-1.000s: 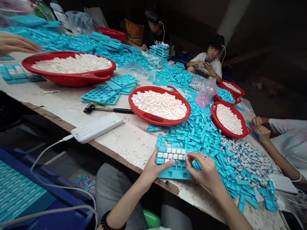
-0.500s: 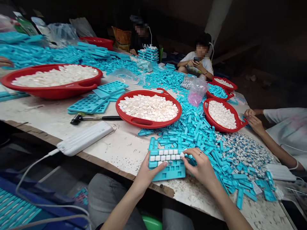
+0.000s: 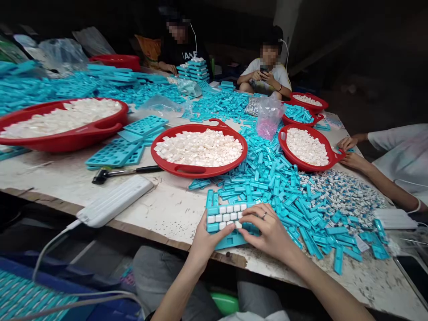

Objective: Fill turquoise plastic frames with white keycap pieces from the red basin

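A small blue toy keyboard [image 3: 214, 209] with rows of white keycaps rests at the front edge of the table. My left hand [image 3: 209, 238] grips its left side, thumb across the lower front. My right hand [image 3: 265, 227] reaches over its right part, thumb and fingers closed round a white keycap [image 3: 238, 224] in the third row. The right half of the keyboard is mostly hidden under that hand. Just behind it lies a heap of blue plastic pieces [image 3: 267, 178]. A red basket [image 3: 197, 170] full of white keycaps stands beyond my hands.
Left are another red basket [image 3: 110, 129], stacked blue panels [image 3: 115, 152], a hammer [image 3: 100, 175] and a white power strip [image 3: 115, 203]. Small switch-like parts [image 3: 347, 196] spread rightward, near another red basket [image 3: 336, 156] and a person's hands [image 3: 349, 149]. Two people sit at the far side.
My right hand has moved left and down, from the right end of the second row to the third row. The keyboard stays in my left hand. The view has shifted slightly.
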### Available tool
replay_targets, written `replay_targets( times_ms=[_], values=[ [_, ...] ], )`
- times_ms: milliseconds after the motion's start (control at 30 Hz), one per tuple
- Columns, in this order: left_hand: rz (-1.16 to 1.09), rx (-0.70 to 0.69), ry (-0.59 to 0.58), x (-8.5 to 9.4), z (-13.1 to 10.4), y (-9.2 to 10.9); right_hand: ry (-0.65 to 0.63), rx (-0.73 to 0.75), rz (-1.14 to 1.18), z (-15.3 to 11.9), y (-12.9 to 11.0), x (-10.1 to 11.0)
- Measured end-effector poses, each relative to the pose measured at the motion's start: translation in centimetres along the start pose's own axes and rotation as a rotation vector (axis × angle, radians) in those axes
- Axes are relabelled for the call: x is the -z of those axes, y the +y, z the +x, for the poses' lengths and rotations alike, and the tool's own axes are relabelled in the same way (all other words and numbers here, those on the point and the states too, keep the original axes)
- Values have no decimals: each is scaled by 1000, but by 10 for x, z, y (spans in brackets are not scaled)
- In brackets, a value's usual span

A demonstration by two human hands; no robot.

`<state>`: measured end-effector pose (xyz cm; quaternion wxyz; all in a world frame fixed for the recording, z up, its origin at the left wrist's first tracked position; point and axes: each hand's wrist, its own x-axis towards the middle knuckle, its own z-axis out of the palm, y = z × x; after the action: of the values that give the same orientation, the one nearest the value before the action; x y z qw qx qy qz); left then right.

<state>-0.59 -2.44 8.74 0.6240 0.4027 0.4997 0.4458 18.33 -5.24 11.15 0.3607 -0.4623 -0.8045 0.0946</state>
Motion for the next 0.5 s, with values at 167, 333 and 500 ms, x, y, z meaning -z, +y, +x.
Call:
replay_targets(
  times_ms=[167,333,500],
  values=[
    [53,-35,10,0,1,-3,17,7,-49,1,-3,-1],
    [62,-42,-8,1,3,-4,37,18,-72,0,-4,-3],
    [127,-99,-14,1,4,-6,11,21,-96,-3,0,-3]
  ],
)
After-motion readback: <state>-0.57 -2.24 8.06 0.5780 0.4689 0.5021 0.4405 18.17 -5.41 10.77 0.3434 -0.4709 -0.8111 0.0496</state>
